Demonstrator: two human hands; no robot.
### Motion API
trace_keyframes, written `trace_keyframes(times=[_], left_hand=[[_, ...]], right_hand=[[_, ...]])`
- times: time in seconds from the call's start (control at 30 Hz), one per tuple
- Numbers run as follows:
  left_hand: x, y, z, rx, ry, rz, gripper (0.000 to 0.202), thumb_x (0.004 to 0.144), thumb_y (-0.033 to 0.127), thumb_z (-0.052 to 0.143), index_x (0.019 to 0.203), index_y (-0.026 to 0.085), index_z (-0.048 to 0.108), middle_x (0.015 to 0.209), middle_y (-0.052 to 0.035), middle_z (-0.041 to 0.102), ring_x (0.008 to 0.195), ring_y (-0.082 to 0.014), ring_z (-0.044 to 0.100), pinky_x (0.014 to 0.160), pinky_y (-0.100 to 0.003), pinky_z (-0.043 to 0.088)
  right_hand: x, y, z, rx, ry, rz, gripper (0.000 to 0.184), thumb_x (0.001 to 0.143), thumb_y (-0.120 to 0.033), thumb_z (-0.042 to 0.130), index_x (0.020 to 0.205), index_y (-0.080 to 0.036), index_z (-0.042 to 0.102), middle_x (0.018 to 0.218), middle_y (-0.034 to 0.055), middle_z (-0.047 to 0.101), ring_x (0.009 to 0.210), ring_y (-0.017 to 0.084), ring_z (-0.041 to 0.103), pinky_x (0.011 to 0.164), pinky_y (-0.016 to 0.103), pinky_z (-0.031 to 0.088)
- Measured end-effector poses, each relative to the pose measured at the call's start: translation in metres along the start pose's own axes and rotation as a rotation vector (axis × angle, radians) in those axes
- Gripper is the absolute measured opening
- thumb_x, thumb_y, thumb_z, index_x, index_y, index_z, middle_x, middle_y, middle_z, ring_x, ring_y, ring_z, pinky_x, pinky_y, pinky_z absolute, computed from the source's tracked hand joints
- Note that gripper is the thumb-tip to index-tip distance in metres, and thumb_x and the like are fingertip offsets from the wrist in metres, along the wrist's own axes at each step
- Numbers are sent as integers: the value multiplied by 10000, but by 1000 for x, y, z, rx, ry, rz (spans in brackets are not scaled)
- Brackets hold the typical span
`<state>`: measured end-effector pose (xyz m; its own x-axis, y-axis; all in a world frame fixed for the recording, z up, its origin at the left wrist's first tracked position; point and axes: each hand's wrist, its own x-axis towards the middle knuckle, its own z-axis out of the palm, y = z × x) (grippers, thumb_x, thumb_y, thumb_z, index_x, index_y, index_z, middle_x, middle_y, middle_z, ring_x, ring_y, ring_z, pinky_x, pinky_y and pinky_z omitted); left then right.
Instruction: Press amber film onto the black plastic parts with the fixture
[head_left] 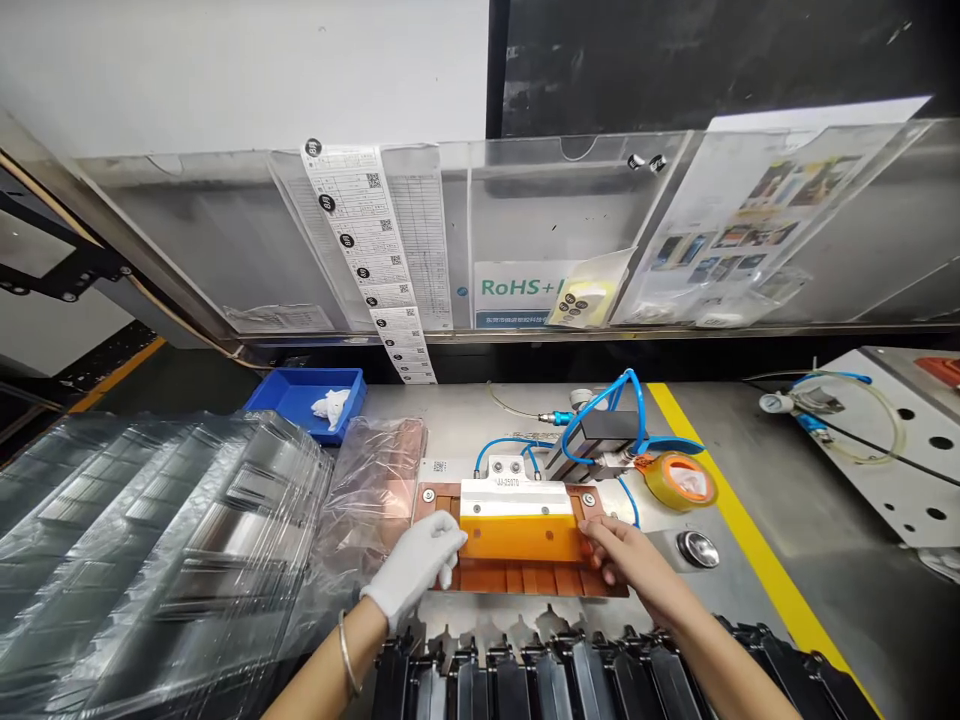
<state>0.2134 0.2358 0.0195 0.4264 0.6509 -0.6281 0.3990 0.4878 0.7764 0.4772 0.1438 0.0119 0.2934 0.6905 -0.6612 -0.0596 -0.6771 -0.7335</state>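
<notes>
A strip of amber tape [510, 540] is stretched across the front of a fixture with a silver block [514, 498] labelled JJ-25070. My left hand [420, 562], in a white glove, is closed on the strip's left end. Bare-fingered, my right hand [616, 552] pinches its right end. Below the strip shows a copper-brown ribbed plate [517, 580], with a screw at each upper corner. A pneumatic cylinder with blue hoses [592, 440] stands behind the fixture. Whether the strip is stuck to the block I cannot tell.
Several black parts [577, 680] line the near edge. Clear plastic trays [172, 540] are stacked at left, beside bagged copper-coloured pieces [390, 470] and a blue bin [300, 385]. At right are a tape roll [679, 482], a round metal button [697, 550] and a white perforated box [885, 440].
</notes>
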Motion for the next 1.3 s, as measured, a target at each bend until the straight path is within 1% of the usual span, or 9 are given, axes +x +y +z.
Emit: trace_keyframes(times=[0.13, 0.33, 0.6, 0.73, 0.93, 1.07, 1.17, 1.23, 1.3], left_hand=[[15, 3, 1, 57, 32, -20, 211, 746, 367, 499, 626, 231, 391, 438, 115, 425, 317, -58, 322, 411, -232, 212], [19, 10, -1, 134, 85, -65, 224, 809, 207, 454, 611, 234, 351, 419, 128, 355, 315, -55, 283, 393, -227, 185], [20, 12, 0, 180, 117, -81, 274, 828, 190, 467, 607, 238, 313, 410, 127, 326, 321, -59, 286, 393, -221, 188], [15, 12, -3, 196, 150, -87, 282, 814, 291, 526, 617, 248, 328, 395, 130, 322, 325, -71, 278, 380, -223, 183], [14, -5, -8, 187, 205, -53, 413, 704, 614, 571, 657, 250, 382, 369, 107, 414, 368, -93, 322, 424, -227, 236], [5, -9, -12, 223, 266, -25, 421, 710, 632, 577, 686, 241, 423, 415, 90, 459, 419, -115, 402, 484, -249, 301], [-16, -2, -25, 362, 390, -6, 365, 780, 594, 539, 742, 237, 473, 570, 52, 568, 541, -155, 537, 620, -298, 393], [-35, -1, -37, 469, 487, -7, 333, 829, 582, 474, 863, 255, 524, 741, 24, 654, 656, -190, 612, 707, -341, 435], [-53, -10, -48, 480, 516, -11, 407, 839, 621, 427, 1061, 297, 532, 859, 15, 695, 762, -222, 660, 768, -383, 478]], right_hand=[[11, 0, 0, 14, -20, 14, 317, 652, -502, 630, 656, -198, 540, 582, -38, 554, 491, 81, 462, 409, 190, 312], [14, -5, 0, 4, -23, 23, 298, 642, -485, 628, 627, -202, 534, 588, -38, 547, 496, 81, 475, 395, 188, 336], [20, -8, 1, -83, -16, 31, 226, 731, -390, 580, 624, -204, 507, 578, -36, 578, 465, 72, 489, 390, 176, 349], [20, -12, -3, -191, 12, 25, 239, 760, -345, 614, 608, -217, 481, 500, -57, 567, 395, 75, 466, 373, 194, 355], [15, -11, -15, -335, 88, -50, 369, 740, -477, 684, 574, -236, 461, 452, -49, 574, 351, 111, 479, 386, 252, 380], [-5, -2, -15, -328, 123, -128, 400, 810, -585, 538, 608, -243, 495, 487, -36, 584, 416, 145, 532, 431, 274, 416], [-37, 12, -22, -311, 122, -195, 446, 858, -604, 438, 671, -229, 591, 527, -22, 616, 481, 159, 573, 505, 289, 442], [-61, 24, -34, -295, 163, -232, 418, 856, -590, 453, 769, -226, 640, 607, -16, 657, 527, 163, 598, 566, 298, 462], [-80, 36, -55, -273, 260, -249, 414, 839, -590, 467, 914, -224, 646, 727, 5, 689, 583, 178, 625, 593, 310, 477]])
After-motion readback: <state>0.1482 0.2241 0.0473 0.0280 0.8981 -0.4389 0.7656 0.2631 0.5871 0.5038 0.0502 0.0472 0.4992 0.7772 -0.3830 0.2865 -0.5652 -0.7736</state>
